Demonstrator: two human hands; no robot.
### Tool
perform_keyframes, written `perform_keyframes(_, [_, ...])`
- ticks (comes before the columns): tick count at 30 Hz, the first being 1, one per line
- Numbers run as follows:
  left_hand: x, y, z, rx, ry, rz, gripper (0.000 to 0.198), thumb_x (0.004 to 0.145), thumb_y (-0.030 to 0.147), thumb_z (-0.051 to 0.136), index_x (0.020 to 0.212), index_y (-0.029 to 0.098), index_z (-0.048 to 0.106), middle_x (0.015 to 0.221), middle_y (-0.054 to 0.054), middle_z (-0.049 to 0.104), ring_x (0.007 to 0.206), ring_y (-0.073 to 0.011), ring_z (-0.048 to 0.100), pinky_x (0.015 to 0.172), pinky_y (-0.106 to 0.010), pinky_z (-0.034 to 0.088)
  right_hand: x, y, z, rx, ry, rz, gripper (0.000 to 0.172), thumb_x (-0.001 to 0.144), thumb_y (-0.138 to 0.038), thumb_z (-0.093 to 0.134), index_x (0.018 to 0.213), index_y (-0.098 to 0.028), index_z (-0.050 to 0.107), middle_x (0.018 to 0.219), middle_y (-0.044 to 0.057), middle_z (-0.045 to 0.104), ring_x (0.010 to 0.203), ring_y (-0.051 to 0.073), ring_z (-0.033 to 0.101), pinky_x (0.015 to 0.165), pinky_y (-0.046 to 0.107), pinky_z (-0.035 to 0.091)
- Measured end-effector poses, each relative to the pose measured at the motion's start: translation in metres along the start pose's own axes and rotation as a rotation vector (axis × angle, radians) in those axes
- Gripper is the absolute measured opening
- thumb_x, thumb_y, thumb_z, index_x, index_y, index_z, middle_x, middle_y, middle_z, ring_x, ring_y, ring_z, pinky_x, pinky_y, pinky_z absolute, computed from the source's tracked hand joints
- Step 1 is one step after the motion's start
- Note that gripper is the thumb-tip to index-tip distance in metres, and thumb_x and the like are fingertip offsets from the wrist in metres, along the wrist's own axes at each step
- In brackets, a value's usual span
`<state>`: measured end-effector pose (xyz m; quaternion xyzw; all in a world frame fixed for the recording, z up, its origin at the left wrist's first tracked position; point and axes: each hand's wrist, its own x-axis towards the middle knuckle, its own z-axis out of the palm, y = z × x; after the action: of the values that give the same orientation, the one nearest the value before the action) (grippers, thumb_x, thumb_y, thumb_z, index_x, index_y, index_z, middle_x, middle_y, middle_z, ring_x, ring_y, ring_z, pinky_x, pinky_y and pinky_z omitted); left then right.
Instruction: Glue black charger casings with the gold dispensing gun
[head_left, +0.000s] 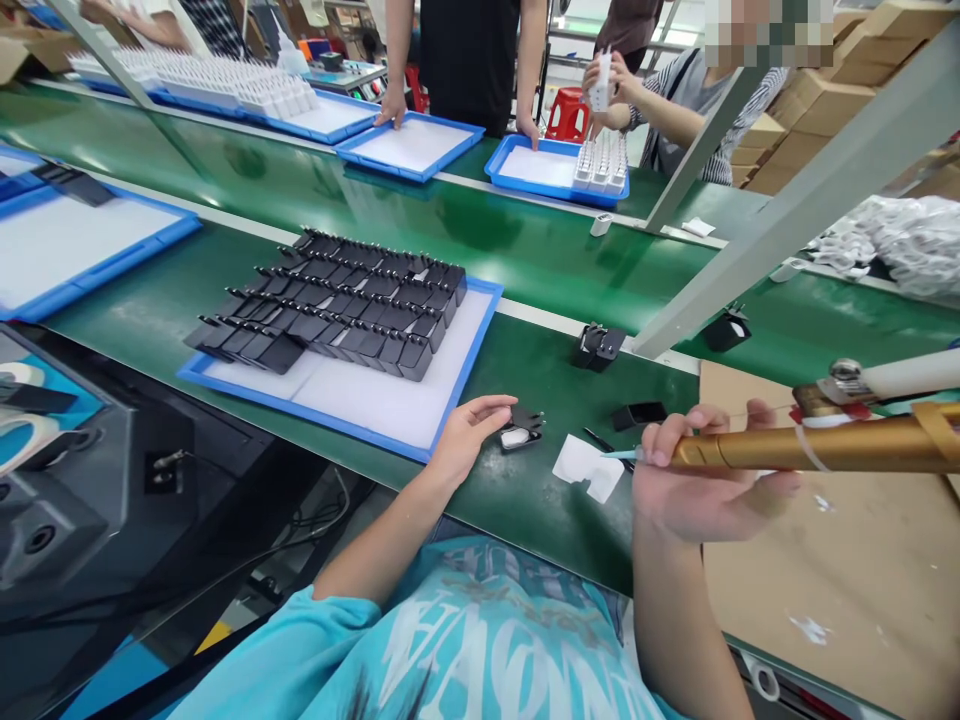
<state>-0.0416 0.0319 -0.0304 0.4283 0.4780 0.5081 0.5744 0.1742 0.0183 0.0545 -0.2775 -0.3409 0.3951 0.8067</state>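
Note:
My left hand (471, 432) pinches a small black plug part (523, 425) with pins and a white inside, low over the green bench. In my right hand (686, 500) is a gold glue dispenser (750, 450), gripped near its front end. Its thin pale blue nozzle points left, with the tip over a notched white card (585, 465) on the bench. A black rectangular housing (637, 415) lies just behind the nozzle. Something thin and dark, partly hidden, lies beside the card.
Black plug adapters stand in rows in a blue-rimmed tray (330, 395) at left. More black adapters (598, 346) sit by the slanted metal post (750, 230). Cardboard (825, 590) covers the bench at right. Across the green conveyor (525, 240), people handle blue trays and white adapters.

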Motion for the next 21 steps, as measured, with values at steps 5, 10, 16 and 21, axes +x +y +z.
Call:
perform_keyframes(5, [-0.011,0.010,-0.004,0.595,0.009,0.394,0.035,0.082,0.026,0.067,0.116,0.026,0.065,0.088,-0.001,0.072,0.104,-0.0216,0.060,0.107,-0.044,0.038,0.000,0.000,0.000,-0.014,0.012,0.003,0.046,0.076,-0.061,0.053,0.109,-0.029,0.058,0.077,-0.003,0.060,0.038,0.010,0.046,0.037,0.027,0.032])
perform_keyframes(10, [-0.010,0.020,-0.003,0.701,-0.111,0.495,0.038,0.084,0.021,0.062,0.122,0.026,0.059,0.085,0.001,0.069,0.096,-0.0187,0.060,0.109,-0.044,0.035,-0.001,0.000,0.001,-0.024,0.025,0.006,0.046,0.076,-0.060,0.052,0.109,-0.030,0.059,0.077,-0.004,0.060,0.037,0.010,0.046,0.037,0.027,0.032])
perform_keyframes(16, [0.000,0.010,-0.004,0.446,-0.165,0.204,0.054,0.078,0.023,0.067,0.129,0.026,0.051,0.102,-0.003,0.060,0.104,-0.0183,0.058,0.101,-0.037,0.044,-0.001,0.000,0.000,-0.015,0.018,0.006,0.046,0.074,-0.060,0.055,0.109,-0.029,0.058,0.076,-0.004,0.060,0.036,0.010,0.046,0.037,0.028,0.032])
perform_keyframes(21, [0.012,0.002,-0.002,0.057,-0.282,-0.068,0.074,0.070,0.018,0.071,0.138,0.028,0.044,0.119,-0.007,0.061,0.112,-0.0219,0.058,0.095,-0.035,0.047,-0.001,0.000,-0.001,-0.024,0.024,-0.004,0.046,0.076,-0.059,0.053,0.110,-0.029,0.058,0.077,-0.004,0.060,0.037,0.010,0.046,0.038,0.028,0.032])
